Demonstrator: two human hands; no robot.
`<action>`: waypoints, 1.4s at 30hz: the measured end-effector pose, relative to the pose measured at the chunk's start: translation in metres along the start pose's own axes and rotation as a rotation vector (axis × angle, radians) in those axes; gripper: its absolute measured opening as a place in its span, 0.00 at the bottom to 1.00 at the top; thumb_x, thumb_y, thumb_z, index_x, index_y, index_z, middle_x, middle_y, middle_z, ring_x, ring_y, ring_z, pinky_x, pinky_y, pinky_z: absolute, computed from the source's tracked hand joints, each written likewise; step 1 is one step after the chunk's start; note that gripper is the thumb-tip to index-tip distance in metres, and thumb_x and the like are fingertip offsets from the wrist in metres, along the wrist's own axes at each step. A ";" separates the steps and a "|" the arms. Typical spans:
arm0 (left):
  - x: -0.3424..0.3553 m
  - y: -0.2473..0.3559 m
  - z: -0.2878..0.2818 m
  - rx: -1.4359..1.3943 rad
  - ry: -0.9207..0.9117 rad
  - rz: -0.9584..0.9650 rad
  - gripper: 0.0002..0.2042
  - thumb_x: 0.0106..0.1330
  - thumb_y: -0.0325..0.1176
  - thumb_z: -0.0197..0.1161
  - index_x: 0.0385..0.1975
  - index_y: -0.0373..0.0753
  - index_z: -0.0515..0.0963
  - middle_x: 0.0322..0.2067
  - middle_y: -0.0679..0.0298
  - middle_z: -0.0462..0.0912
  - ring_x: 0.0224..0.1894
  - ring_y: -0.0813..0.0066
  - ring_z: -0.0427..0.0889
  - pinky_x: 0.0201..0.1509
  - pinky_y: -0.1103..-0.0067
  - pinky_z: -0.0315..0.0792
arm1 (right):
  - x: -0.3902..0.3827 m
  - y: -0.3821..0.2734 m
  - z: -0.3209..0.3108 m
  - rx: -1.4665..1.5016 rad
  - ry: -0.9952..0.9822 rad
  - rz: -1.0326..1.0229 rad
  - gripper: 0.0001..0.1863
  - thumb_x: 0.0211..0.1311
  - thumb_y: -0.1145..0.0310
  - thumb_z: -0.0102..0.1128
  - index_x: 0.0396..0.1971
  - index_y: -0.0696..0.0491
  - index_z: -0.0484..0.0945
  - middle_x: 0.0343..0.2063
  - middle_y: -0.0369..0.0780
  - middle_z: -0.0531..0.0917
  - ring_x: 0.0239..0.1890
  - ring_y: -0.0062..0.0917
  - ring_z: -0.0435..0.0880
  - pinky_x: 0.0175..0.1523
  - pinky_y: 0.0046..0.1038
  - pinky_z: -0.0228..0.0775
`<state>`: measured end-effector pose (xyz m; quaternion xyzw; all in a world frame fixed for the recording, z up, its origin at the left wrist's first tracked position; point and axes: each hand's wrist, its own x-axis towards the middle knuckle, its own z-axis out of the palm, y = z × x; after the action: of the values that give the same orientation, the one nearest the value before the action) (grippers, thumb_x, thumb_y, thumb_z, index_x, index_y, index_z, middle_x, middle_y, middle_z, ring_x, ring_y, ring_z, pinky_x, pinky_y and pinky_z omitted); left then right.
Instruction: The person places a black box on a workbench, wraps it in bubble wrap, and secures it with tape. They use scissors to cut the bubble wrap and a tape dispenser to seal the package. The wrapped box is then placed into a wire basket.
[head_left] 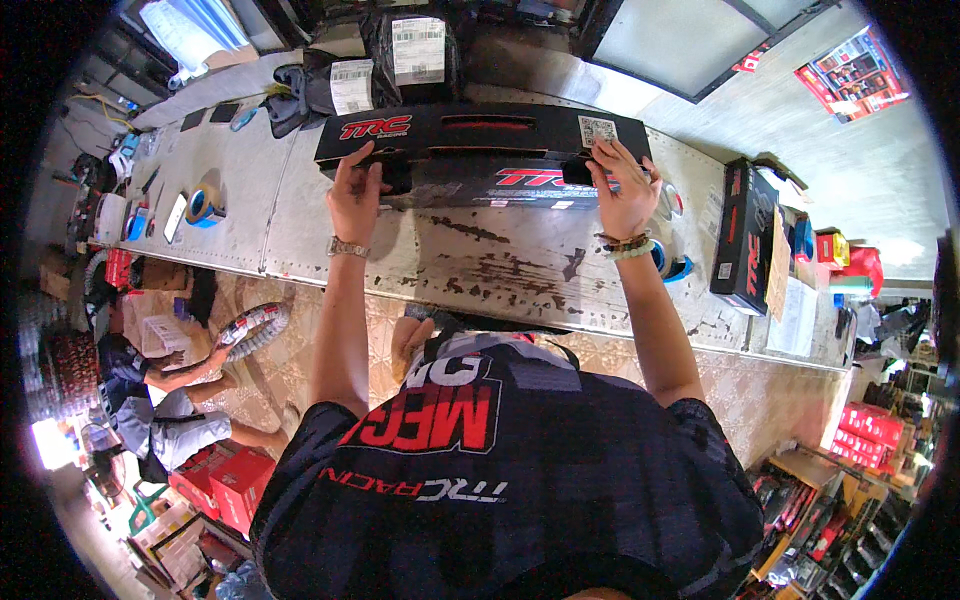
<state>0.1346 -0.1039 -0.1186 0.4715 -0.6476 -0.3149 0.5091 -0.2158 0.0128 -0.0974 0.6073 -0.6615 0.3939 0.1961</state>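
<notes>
A long black cardboard box point(480, 140) with red lettering and a white code label lies across the worn metal worktop point(470, 255). My left hand point(355, 192) grips the box's near side toward its left end, fingers curled onto the edge. My right hand point(625, 188) holds it near the right end, fingers over the front panel. The box has slot-like cutouts along its top. A blue tape item point(676, 268) sits beside my right forearm, partly hidden.
Behind the box stand dark labelled parcels point(420, 55); tape rolls point(205, 207) lie at left. Another long black box point(742, 235) and papers lie at right. At lower left a co-worker point(170, 400) holds a wrapped tire point(255, 330), near red boxes point(225, 485).
</notes>
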 end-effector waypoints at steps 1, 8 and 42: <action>-0.002 -0.001 -0.001 0.039 -0.025 -0.008 0.15 0.65 0.28 0.61 0.52 0.43 0.77 0.19 0.67 0.80 0.18 0.86 0.78 0.18 0.84 0.69 | -0.002 0.000 0.001 -0.002 0.001 -0.021 0.08 0.53 0.66 0.67 0.34 0.42 0.84 0.44 0.26 0.85 0.51 0.16 0.80 0.60 0.34 0.57; -0.027 -0.003 -0.004 0.081 -0.091 0.142 0.22 0.59 0.27 0.66 0.55 0.43 0.74 0.29 0.65 0.81 0.25 0.79 0.79 0.27 0.80 0.75 | -0.013 0.001 -0.004 0.083 -0.103 -0.015 0.09 0.62 0.64 0.58 0.41 0.45 0.82 0.52 0.28 0.80 0.59 0.21 0.74 0.66 0.39 0.48; 0.071 0.024 -0.018 0.446 -0.254 0.685 0.31 0.41 0.35 0.77 0.51 0.45 0.77 0.48 0.61 0.79 0.50 0.60 0.76 0.59 0.67 0.67 | 0.015 0.002 0.006 -0.007 -0.073 -0.086 0.13 0.49 0.60 0.69 0.33 0.47 0.79 0.35 0.33 0.83 0.40 0.28 0.81 0.49 0.35 0.64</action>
<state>0.1426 -0.1600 -0.0664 0.2853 -0.8766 -0.0353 0.3860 -0.2197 -0.0012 -0.0907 0.6485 -0.6430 0.3603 0.1905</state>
